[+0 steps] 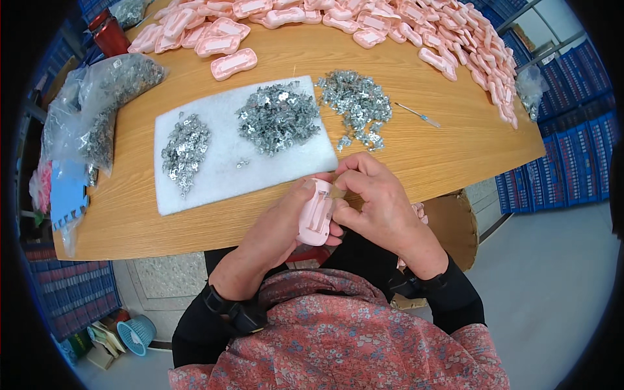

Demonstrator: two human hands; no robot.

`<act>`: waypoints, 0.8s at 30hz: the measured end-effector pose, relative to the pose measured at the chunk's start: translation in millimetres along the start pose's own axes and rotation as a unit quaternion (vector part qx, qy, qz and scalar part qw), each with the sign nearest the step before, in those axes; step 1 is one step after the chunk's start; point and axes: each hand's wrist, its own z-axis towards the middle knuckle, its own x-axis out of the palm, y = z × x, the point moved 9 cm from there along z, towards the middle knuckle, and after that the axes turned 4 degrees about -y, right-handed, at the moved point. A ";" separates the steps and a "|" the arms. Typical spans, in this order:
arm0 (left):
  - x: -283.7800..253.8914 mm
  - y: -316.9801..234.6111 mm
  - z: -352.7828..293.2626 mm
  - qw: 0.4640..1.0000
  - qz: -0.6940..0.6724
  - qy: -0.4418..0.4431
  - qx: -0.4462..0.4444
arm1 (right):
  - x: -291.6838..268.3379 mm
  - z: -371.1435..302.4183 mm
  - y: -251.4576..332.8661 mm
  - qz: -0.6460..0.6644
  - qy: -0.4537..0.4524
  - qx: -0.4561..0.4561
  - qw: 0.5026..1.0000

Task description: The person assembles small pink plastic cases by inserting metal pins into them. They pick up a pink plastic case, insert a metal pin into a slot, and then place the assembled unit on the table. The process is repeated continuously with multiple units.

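Just off the table's near edge, my left hand (276,224) is wrapped round a pale pink plastic housing (315,218) with a long battery-like recess facing up. My right hand (380,205) is closed at the housing's upper right, thumb and fingers pinched against its end; whatever they hold is too small to make out. Beyond my hands lies a white foam sheet (221,143). On it sit a smaller pile of metal contact pieces (185,153) and a larger metal pile (276,120). A third pile of metal pieces (356,104) lies on the bare wood.
Many pink housings (448,45) are heaped along the far side of the wooden table (416,149). A thin screwdriver-like tool (419,115) lies at right. Plastic bags of metal pieces (97,107) and a red canister (109,34) stand at left. A cardboard box (455,231) is below the right edge.
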 end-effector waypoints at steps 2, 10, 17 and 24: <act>0.9 -0.7 0.3 1.000 0.013 0.000 -0.002 | 2.3 1.1 1.0 -0.055 0.025 -0.001 0.998; 5.7 -2.2 0.5 0.997 0.077 -0.017 0.010 | 8.9 6.5 -5.9 -0.061 0.112 0.066 0.990; 2.7 -4.1 0.6 1.000 0.029 0.003 -0.008 | 7.7 -10.9 -29.2 0.134 0.102 0.227 0.959; 4.9 -1.4 -1.0 0.995 0.083 0.050 0.007 | 28.5 -16.7 -26.3 0.180 0.101 0.244 0.948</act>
